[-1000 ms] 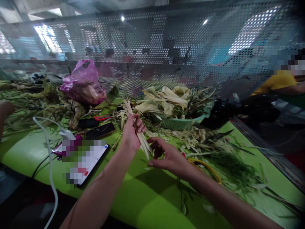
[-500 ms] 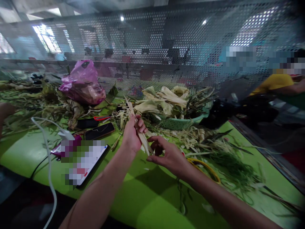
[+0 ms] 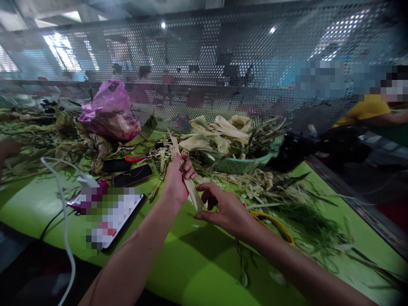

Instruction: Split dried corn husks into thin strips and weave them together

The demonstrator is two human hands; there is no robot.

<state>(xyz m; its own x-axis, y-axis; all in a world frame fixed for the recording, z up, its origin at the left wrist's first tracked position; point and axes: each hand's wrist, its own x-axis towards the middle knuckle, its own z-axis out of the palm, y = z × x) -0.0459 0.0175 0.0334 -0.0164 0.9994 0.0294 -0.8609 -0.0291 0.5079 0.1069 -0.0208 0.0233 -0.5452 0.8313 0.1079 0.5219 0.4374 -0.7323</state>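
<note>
In the head view, holds pale husk strips (image 3: 192, 189) in the left hand (image 3: 177, 180), wrapped about their middle with curled fingers and thumb. Slant lengthwise from upper left to lower right, with narrow tips pointing away from the body toward a mesh screen (image 3: 188, 63) and a broader end pointing back toward the right hand (image 3: 219, 208). Lie above the green surface (image 3: 191, 267), in front of a green basket (image 3: 245, 165). Has the right hand at the lower end, with forefinger and thumb parted around it and the other fingers bent inward; cannot tell whether pinching or only touching.

To the left, on the surface, a dark phone (image 3: 133, 175) and, nearer, a device with a lit screen (image 3: 127, 214). Farther back, a pink bag (image 3: 110, 117). In the basket, wide pale husks (image 3: 234, 129). Just beyond the right wrist, a yellow loop (image 3: 288, 233), near green shreds (image 3: 314, 223). At far right, a person in a yellow top (image 3: 369, 108).
</note>
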